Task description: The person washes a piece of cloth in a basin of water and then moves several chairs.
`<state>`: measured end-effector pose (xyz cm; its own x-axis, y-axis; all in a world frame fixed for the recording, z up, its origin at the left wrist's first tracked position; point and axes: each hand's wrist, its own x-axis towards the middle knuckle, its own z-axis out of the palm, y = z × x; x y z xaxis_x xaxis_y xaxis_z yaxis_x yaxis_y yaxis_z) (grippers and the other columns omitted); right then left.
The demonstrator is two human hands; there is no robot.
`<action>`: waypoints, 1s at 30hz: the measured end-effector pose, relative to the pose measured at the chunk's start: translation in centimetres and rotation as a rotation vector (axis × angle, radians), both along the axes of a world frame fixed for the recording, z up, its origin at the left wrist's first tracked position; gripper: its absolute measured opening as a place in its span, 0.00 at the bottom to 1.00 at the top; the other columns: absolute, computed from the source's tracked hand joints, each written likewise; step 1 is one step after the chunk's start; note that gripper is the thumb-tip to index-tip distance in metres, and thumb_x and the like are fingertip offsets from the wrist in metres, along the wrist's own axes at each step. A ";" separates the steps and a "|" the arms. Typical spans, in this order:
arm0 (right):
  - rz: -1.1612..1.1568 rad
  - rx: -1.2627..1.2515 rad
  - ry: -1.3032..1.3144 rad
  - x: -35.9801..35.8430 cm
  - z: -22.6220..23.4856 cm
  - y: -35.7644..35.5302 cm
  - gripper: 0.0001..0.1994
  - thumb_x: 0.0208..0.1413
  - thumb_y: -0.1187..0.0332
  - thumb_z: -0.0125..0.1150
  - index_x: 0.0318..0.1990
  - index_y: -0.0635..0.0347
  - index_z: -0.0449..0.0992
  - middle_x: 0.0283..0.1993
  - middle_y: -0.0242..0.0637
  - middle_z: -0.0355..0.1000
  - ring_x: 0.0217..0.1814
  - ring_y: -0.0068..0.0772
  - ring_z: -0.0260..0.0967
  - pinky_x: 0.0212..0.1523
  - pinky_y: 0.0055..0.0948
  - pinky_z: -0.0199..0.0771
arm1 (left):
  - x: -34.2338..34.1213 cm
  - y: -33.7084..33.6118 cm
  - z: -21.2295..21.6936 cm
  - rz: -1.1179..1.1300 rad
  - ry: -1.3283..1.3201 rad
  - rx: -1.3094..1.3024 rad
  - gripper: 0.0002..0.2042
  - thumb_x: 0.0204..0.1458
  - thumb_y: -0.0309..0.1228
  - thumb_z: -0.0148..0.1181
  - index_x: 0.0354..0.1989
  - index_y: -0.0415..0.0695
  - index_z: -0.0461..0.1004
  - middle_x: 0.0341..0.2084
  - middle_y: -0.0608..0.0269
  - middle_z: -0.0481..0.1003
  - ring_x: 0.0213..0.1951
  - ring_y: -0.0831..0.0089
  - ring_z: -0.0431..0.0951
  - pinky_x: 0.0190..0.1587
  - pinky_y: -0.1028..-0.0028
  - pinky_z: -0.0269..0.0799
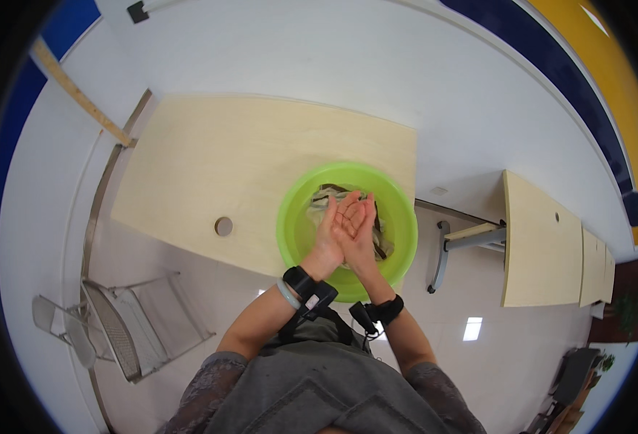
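Observation:
A lime-green plastic basin [284,230] stands at the right front part of a pale wooden table [210,159], its near rim reaching past the table edge. Inside it lies crumpled cloth [322,197], beige-grey with dark brown bands, partly covered by my hands. Over the cloth, my left hand [329,239] and my right hand [357,237] are held side by side, palms turned up and touching. The fingers of both are stretched out, with nothing visible in the palms. Whether the hands touch the cloth cannot be made out.
Left of the table is a folding chair [127,329] with a metal frame. A round cable hole [223,226] opens in the tabletop. White wall [319,58] runs behind. To the right, a tilted table [539,246] stands on a grey wheeled leg [440,257].

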<state>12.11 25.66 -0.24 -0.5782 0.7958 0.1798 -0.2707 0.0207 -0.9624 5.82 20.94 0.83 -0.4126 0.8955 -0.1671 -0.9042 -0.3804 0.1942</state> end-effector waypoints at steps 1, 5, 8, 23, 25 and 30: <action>0.031 -0.079 -0.015 -0.2 -0.9 0.4 0.21 0.50 0.65 0.59 0.48 0.68 0.63 0.44 0.43 0.66 0.45 0.34 0.67 0.33 0.24 0.70 | 0.6 -0.1 -0.7 0.017 0.018 0.060 0.21 0.58 0.44 0.38 0.46 0.36 0.63 0.37 0.54 0.71 0.41 0.73 0.73 0.43 0.78 0.70; 0.094 -0.402 -0.056 -1.0 -2.6 2.1 0.16 0.51 0.66 0.58 0.43 0.67 0.66 0.37 0.41 0.70 0.40 0.36 0.70 0.35 0.26 0.71 | 1.2 -0.6 1.5 0.033 0.211 -0.033 0.25 0.58 0.46 0.34 0.54 0.37 0.55 0.50 0.55 0.63 0.54 0.70 0.62 0.57 0.72 0.57; 0.264 -0.709 0.017 -1.2 4.0 2.3 0.13 0.56 0.58 0.50 0.31 0.60 0.69 0.26 0.35 0.68 0.30 0.31 0.69 0.33 0.33 0.72 | 2.4 -1.8 1.5 0.049 0.183 0.048 0.22 0.59 0.40 0.36 0.56 0.35 0.53 0.54 0.52 0.59 0.57 0.66 0.58 0.61 0.72 0.50; 0.295 -0.763 0.200 -1.3 3.5 -8.6 0.18 0.56 0.53 0.48 0.40 0.61 0.65 0.41 0.39 0.67 0.46 0.30 0.65 0.45 0.33 0.65 | -4.3 -10.5 -0.2 0.331 2.552 -0.310 0.19 0.46 0.26 0.48 0.49 0.43 0.63 0.48 0.58 0.65 0.47 0.61 0.67 0.45 0.71 0.67; 0.273 -0.511 0.050 -0.1 0.2 -9.6 0.17 0.56 0.55 0.49 0.42 0.61 0.63 0.45 0.38 0.65 0.49 0.28 0.62 0.48 0.29 0.62 | -4.1 -11.3 0.1 0.154 2.529 -0.401 0.17 0.44 0.28 0.51 0.46 0.43 0.65 0.45 0.59 0.67 0.41 0.61 0.71 0.42 0.71 0.68; 0.618 0.612 -0.847 0.7 9.2 -9.9 0.12 0.50 0.66 0.57 0.34 0.67 0.66 0.27 0.36 0.70 0.29 0.26 0.68 0.34 0.25 0.66 | -7.2 -12.0 1.5 -0.504 1.820 -0.237 0.21 0.41 0.31 0.58 0.46 0.46 0.64 0.41 0.58 0.69 0.31 0.63 0.73 0.35 0.72 0.69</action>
